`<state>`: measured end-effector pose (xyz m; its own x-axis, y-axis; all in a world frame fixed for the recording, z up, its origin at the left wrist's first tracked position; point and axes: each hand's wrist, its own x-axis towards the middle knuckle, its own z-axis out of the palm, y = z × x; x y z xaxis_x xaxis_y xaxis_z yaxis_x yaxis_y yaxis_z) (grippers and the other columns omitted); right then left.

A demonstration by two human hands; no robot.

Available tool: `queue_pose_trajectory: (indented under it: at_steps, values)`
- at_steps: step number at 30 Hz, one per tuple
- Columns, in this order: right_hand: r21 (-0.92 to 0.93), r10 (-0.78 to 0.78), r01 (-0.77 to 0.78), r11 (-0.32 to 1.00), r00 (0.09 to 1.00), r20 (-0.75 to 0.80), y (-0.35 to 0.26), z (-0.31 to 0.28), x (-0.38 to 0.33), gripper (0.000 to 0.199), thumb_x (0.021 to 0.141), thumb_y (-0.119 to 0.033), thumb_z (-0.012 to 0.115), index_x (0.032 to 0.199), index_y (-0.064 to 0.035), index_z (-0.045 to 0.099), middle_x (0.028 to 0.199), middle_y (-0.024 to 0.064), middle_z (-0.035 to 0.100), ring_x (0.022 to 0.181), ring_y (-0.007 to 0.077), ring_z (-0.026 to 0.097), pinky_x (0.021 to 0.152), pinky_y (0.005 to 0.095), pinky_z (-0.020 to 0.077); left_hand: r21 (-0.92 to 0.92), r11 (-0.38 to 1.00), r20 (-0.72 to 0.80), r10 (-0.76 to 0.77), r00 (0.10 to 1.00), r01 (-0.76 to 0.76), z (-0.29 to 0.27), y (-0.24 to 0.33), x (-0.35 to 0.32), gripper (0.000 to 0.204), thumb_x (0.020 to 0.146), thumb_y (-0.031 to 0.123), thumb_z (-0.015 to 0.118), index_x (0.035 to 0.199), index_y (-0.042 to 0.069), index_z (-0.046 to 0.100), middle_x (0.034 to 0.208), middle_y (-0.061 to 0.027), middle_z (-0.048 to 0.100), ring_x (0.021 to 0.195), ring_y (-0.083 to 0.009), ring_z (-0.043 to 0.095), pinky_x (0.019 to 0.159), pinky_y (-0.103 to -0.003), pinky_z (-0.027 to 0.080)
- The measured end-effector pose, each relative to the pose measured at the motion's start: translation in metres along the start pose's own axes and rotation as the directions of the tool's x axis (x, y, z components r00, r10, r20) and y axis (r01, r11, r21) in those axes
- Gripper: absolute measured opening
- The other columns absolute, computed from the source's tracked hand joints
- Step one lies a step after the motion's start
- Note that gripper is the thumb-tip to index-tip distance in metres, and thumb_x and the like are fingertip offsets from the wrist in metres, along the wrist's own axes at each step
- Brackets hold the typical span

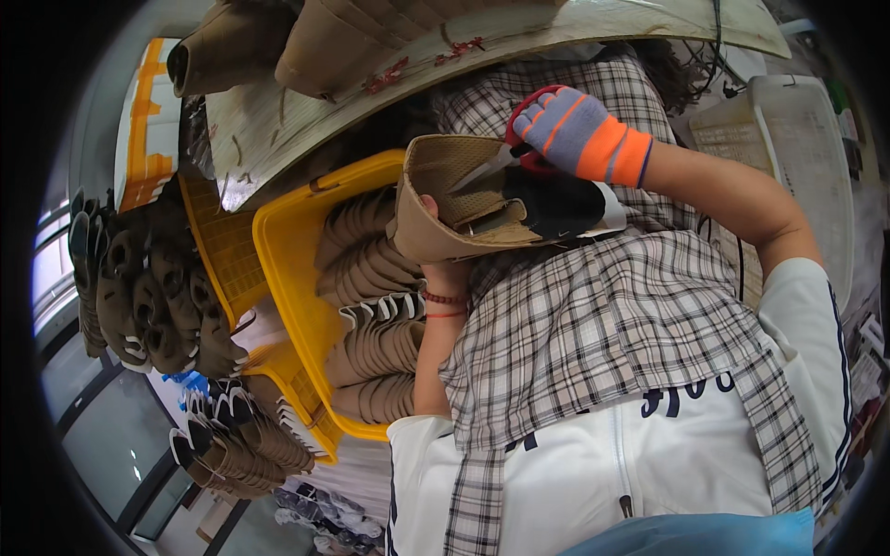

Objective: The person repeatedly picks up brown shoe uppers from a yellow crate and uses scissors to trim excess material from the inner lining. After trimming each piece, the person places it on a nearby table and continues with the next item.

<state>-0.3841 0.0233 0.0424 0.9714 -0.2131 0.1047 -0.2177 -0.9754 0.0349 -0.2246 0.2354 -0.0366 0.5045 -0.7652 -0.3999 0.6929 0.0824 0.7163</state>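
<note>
My left hand [447, 278], bare with a beaded bracelet at the wrist, grips a brown shoe upper [443, 243] from below. Its thumb shows over the near edge, while the other fingers are hidden behind the material. The upper has a tan woven inside, a black lining and a white edge at its right end. Scissors [484, 170] with red handles reach into the upper's opening, blades pointing down and left. Their handles are in my right hand [582, 137], which wears a grey and orange glove with bent fingers.
A yellow crate [280, 278] full of stacked brown uppers stands at my left. More uppers [153, 287] hang in bunches farther left. Brown uppers [348, 46] lie on the worktable [250, 139] ahead, near red thread scraps. A translucent bin [805, 139] is at the right.
</note>
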Motion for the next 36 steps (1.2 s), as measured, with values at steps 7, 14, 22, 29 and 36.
queue_pose_trajectory:
  at_steps: [7, 14, 22, 29, 36]
  values:
    - [0.075, -0.012, 0.013, 0.997, 1.0, -0.004, 0.0, -0.006, 0.001, 0.037, 0.076, -0.035, 0.072, 0.101, -0.0087, 0.064, 0.092, 0.006, 0.065, 0.09, 0.0229, 0.062, 0.082, 0.0342, 0.0482, -0.042, 0.999, 0.04, -0.033, 0.999, 0.034, 0.017, 0.01, -0.005, 0.052, 0.095, 0.039, 0.06, 0.132, 0.005, 0.048, 0.124, -0.0089, 0.054, 0.108, -0.0213, 0.056, 0.09, -0.036, 0.049]
    - [0.27, 0.153, -0.165, 0.949, 0.986, 0.067, 0.011, -0.01, -0.012, 0.028, 0.073, -0.023, 0.074, 0.096, -0.01, 0.064, 0.086, 0.0067, 0.067, 0.087, 0.028, 0.064, 0.079, 0.037, 0.0509, 0.073, 0.997, -0.012, 0.035, 0.999, -0.034, -0.013, 0.018, -0.014, 0.047, 0.095, 0.036, 0.061, 0.128, 0.004, 0.05, 0.122, -0.0082, 0.056, 0.11, -0.0202, 0.053, 0.097, -0.034, 0.042]
    - [0.385, 0.022, -0.123, 0.915, 0.966, 0.258, -0.027, -0.022, -0.035, 0.033, 0.072, -0.029, 0.075, 0.1, -0.0123, 0.066, 0.094, 0.0058, 0.066, 0.092, 0.0232, 0.063, 0.083, 0.0335, 0.0475, 0.06, 0.781, 0.066, -0.624, 0.779, 0.621, -0.053, 0.063, -0.044, 0.024, 0.083, 0.004, 0.072, 0.103, 0.001, 0.059, 0.088, -0.0065, 0.064, 0.077, -0.0174, 0.065, 0.069, -0.029, 0.057]
    - [0.186, -0.105, 0.033, 0.982, 0.913, 0.394, -0.044, -0.018, -0.02, 0.034, 0.072, -0.028, 0.074, 0.101, -0.0114, 0.069, 0.091, 0.0041, 0.069, 0.089, 0.0204, 0.065, 0.078, 0.0315, 0.05, 0.075, 0.796, 0.044, -0.604, 0.796, 0.601, -0.069, 0.052, -0.052, 0.027, 0.08, -0.007, 0.068, 0.106, -0.005, 0.063, 0.1, -0.0117, 0.069, 0.088, -0.0188, 0.068, 0.08, -0.029, 0.056]
    - [0.165, -0.119, 0.045, 0.985, 0.872, 0.475, -0.057, -0.009, -0.005, 0.038, 0.067, -0.027, 0.076, 0.099, -0.0074, 0.066, 0.083, 0.0071, 0.067, 0.084, 0.0229, 0.066, 0.073, 0.0335, 0.0517, 0.078, 0.769, 0.165, -0.637, 0.753, 0.634, -0.054, 0.052, -0.052, 0.037, 0.082, -0.003, 0.066, 0.118, -0.01, 0.06, 0.111, -0.0166, 0.067, 0.097, -0.022, 0.067, 0.089, -0.031, 0.054]
